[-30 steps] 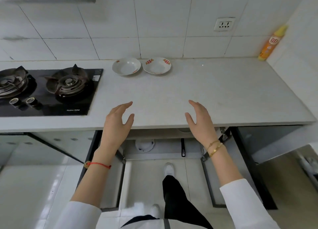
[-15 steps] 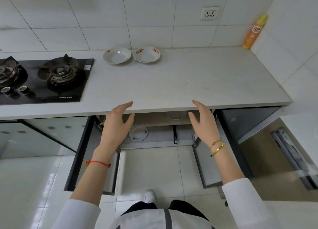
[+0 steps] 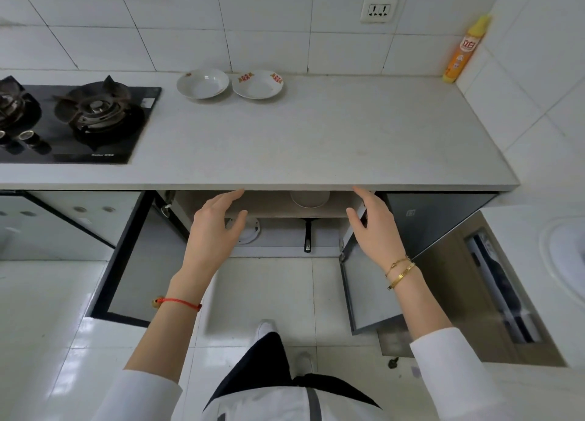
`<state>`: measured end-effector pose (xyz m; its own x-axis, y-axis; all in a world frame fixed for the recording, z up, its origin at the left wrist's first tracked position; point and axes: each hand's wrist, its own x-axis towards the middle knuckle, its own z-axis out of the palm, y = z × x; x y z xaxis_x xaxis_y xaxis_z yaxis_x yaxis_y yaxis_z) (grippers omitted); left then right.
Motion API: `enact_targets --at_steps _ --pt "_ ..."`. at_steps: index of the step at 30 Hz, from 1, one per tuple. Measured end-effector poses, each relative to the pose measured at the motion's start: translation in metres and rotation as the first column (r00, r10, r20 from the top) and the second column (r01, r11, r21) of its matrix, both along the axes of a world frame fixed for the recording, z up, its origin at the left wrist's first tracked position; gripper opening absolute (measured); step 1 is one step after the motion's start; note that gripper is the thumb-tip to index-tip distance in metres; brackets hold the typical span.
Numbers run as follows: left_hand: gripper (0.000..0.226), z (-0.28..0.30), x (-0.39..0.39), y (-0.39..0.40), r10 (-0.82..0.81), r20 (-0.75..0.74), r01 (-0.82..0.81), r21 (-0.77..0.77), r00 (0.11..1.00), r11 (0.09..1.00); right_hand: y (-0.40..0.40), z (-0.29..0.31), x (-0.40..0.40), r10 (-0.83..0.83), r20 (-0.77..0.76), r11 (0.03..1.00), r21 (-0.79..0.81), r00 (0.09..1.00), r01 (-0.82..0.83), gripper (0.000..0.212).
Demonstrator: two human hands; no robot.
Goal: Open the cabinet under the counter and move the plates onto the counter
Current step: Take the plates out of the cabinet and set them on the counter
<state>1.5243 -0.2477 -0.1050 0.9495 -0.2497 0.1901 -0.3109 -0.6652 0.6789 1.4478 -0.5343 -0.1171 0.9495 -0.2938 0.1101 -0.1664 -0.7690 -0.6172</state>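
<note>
Head camera looks steeply down, close over the counter (image 3: 316, 142) edge.

Your left hand (image 3: 212, 230) and right hand (image 3: 375, 227) reach forward toward twelve o'clock, palms facing each other, fingers relaxed and slightly spread, holding nothing. Both forearms are bare, white sleeves pushed up near the elbows.

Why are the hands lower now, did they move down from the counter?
Yes. Both the left hand and right hand have dropped from over the counter to just below its front edge, toward the open cabinet.
</note>
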Motion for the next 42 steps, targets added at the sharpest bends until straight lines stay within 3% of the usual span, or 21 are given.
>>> enact_targets --at_steps 10,20,32,42 --pt "0.042 -0.076 0.023 -0.034 -0.02 -0.006 0.02 -0.007 1.0 1.0 -0.024 -0.087 0.026 -0.003 -0.016 0.999 0.053 1.0 0.004 0.047" --pt "0.041 -0.243 0.111 -0.076 -0.043 -0.003 0.043 0.017 0.999 0.999 -0.049 -0.25 0.124 0.012 -0.004 0.997 0.073 1.0 -0.012 0.045" --pt "0.043 -0.441 0.194 -0.117 -0.066 0.178 0.056 0.061 0.982 0.997 -0.091 -0.44 0.212 -0.025 0.222 0.999 -0.014 0.975 0.029 0.043" --pt "0.044 -0.487 0.209 -0.144 -0.078 0.187 0.069 0.054 0.979 0.996 -0.116 -0.485 0.228 -0.037 0.17 0.999 0.028 0.985 0.033 0.044"
